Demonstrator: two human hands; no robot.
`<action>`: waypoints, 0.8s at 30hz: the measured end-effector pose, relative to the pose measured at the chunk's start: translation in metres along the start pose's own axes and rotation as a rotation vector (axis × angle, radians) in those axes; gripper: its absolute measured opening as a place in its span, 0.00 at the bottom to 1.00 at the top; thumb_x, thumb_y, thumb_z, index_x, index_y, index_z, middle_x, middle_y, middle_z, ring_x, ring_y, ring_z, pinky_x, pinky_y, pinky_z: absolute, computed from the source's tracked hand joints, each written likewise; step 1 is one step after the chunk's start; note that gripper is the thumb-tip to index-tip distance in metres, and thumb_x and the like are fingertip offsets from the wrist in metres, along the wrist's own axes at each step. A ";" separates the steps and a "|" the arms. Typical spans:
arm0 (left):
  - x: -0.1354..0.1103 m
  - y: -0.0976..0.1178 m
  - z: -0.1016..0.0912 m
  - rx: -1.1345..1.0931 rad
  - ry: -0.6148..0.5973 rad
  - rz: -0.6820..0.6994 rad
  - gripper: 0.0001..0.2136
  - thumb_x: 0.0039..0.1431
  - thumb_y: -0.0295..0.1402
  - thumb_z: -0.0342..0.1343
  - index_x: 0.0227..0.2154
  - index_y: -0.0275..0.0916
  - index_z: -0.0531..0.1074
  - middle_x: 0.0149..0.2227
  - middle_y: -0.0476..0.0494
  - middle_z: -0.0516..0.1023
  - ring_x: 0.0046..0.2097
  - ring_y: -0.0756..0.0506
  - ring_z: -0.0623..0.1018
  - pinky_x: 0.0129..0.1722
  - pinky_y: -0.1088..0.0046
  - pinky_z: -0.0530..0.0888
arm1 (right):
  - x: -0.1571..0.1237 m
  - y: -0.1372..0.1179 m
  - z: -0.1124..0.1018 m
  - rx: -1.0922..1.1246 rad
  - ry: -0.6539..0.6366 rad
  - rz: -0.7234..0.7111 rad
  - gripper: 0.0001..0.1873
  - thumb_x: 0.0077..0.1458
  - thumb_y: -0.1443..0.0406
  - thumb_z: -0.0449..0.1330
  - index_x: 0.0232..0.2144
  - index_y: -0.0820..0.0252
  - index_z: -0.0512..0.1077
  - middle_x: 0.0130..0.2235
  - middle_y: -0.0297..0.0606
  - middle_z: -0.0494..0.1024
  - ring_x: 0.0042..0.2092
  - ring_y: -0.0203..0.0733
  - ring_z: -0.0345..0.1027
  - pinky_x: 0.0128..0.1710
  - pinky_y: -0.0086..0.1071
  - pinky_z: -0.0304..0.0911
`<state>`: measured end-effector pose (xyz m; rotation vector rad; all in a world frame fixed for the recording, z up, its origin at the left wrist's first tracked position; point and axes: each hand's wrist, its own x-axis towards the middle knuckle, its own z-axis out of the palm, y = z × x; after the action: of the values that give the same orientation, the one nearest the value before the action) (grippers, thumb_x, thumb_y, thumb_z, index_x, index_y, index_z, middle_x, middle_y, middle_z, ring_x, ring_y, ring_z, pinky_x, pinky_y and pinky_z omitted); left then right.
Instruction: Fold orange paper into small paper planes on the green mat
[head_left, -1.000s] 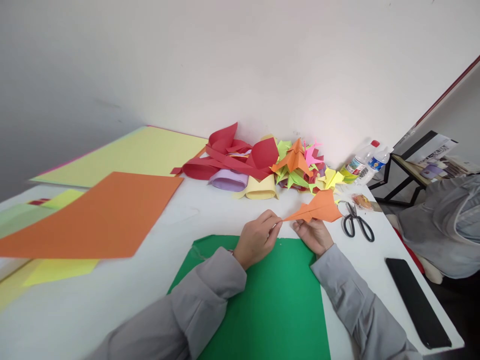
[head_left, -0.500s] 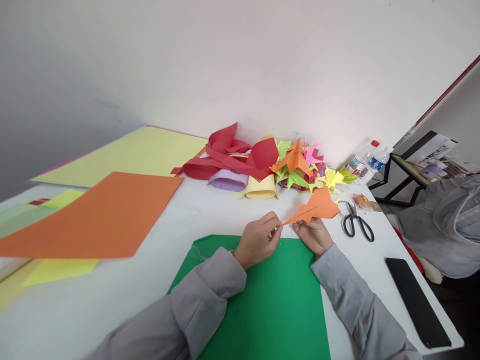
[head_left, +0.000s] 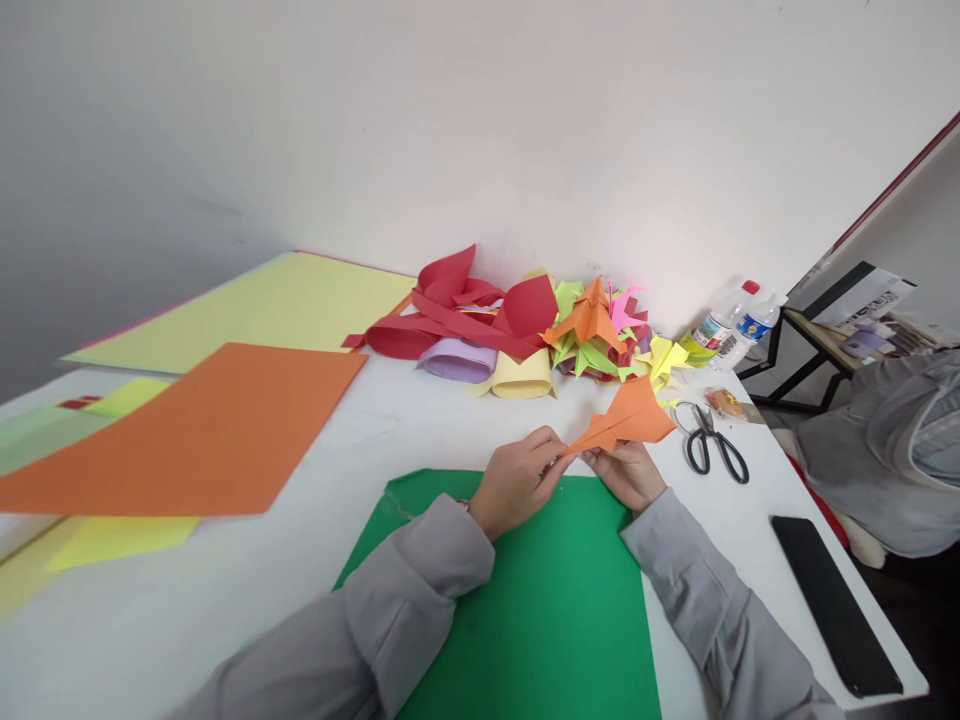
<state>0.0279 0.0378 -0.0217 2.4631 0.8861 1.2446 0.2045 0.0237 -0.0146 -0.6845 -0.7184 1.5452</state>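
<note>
An orange folded paper plane (head_left: 626,420) is held just above the white table (head_left: 420,430), nose pointing left. My left hand (head_left: 517,480) pinches the nose tip between thumb and fingers. My right hand (head_left: 628,472) grips the plane's body from underneath, fingers closed on it. Both hands hover over the far edge of a green paper sheet (head_left: 540,610) lying in front of me.
Black scissors (head_left: 712,445) lie right of the plane, a black phone (head_left: 832,600) nearer the right edge. A heap of coloured folded papers (head_left: 592,335) and red scraps (head_left: 465,305) sits by the wall, with two bottles (head_left: 739,322). Large orange (head_left: 202,430) and yellow (head_left: 277,305) sheets lie left.
The plane has tilted and shifted slightly left and up, and my left hand's pinch has moved a little along its nose. Everything else stays put.
</note>
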 end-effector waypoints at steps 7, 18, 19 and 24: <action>0.000 -0.001 0.001 0.021 0.021 0.033 0.13 0.65 0.32 0.45 0.27 0.37 0.70 0.28 0.48 0.72 0.25 0.53 0.69 0.25 0.78 0.64 | 0.001 0.002 -0.004 0.001 -0.002 0.000 0.23 0.39 0.71 0.70 0.39 0.53 0.72 0.32 0.29 0.79 0.33 0.35 0.70 0.35 0.30 0.68; -0.002 -0.003 0.003 0.102 0.017 0.045 0.14 0.66 0.33 0.45 0.26 0.36 0.70 0.27 0.48 0.71 0.26 0.52 0.69 0.26 0.77 0.64 | 0.002 0.002 -0.005 0.004 -0.001 0.008 0.23 0.39 0.72 0.70 0.39 0.53 0.72 0.31 0.28 0.79 0.33 0.35 0.70 0.35 0.29 0.67; -0.002 -0.003 0.003 0.110 0.019 0.050 0.14 0.66 0.33 0.45 0.26 0.36 0.70 0.27 0.48 0.71 0.26 0.52 0.69 0.26 0.77 0.64 | 0.002 0.002 -0.005 0.002 -0.002 0.008 0.22 0.39 0.72 0.70 0.39 0.53 0.72 0.31 0.29 0.79 0.33 0.35 0.70 0.36 0.30 0.67; -0.002 -0.003 0.003 0.132 0.025 0.074 0.14 0.66 0.32 0.45 0.26 0.37 0.69 0.27 0.48 0.71 0.26 0.52 0.69 0.25 0.77 0.63 | 0.001 0.002 -0.005 0.011 0.007 0.003 0.22 0.38 0.72 0.70 0.37 0.54 0.72 0.31 0.30 0.79 0.32 0.35 0.70 0.36 0.31 0.67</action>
<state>0.0281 0.0390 -0.0268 2.6106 0.9186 1.2822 0.2073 0.0251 -0.0195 -0.6829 -0.7028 1.5482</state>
